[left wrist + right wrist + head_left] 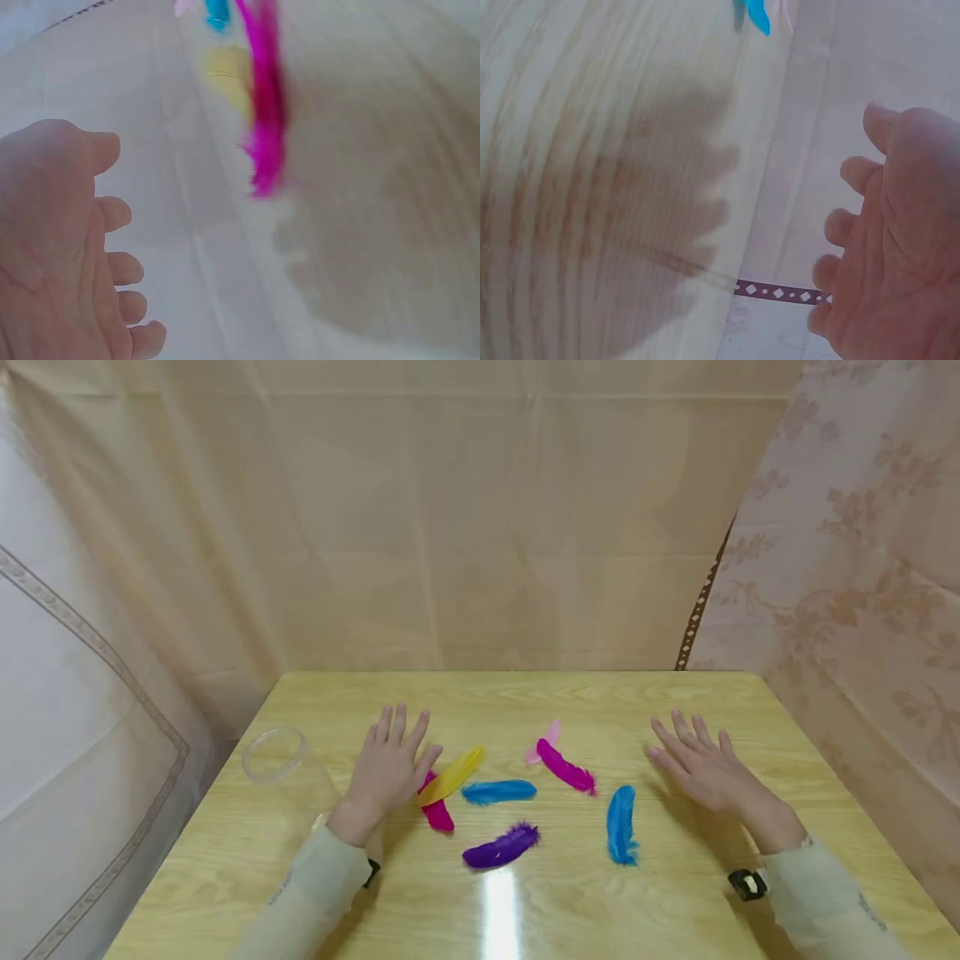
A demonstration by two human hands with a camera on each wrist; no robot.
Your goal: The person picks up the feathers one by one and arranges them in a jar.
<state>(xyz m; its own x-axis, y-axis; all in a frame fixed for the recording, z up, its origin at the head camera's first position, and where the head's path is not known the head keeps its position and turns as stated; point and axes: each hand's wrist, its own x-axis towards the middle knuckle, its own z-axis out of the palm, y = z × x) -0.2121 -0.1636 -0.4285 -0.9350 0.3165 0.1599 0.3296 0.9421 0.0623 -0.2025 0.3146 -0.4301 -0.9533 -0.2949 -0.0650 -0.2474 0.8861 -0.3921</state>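
My left hand (386, 774) hovers palm down over the table with its fingers spread, just left of a yellow feather (452, 776) that lies across a magenta feather (438, 816). On the right, my other hand (705, 770) is held the same way, fingers straight and holding nothing, its shadow on the wood. Between the hands lie a blue feather (499, 791), a purple feather (502, 847), and a bright pink feather (566, 767) over a pale pink one (553, 732). A second blue feather (621, 825) is nearest my right hand.
A clear, round-mouthed jar (276, 757) stands at the table's left side, partly behind my left forearm. Beige cloth (480, 527) hangs along the far edge of the wooden table (600, 918), with patterned cloth (862, 568) at the right.
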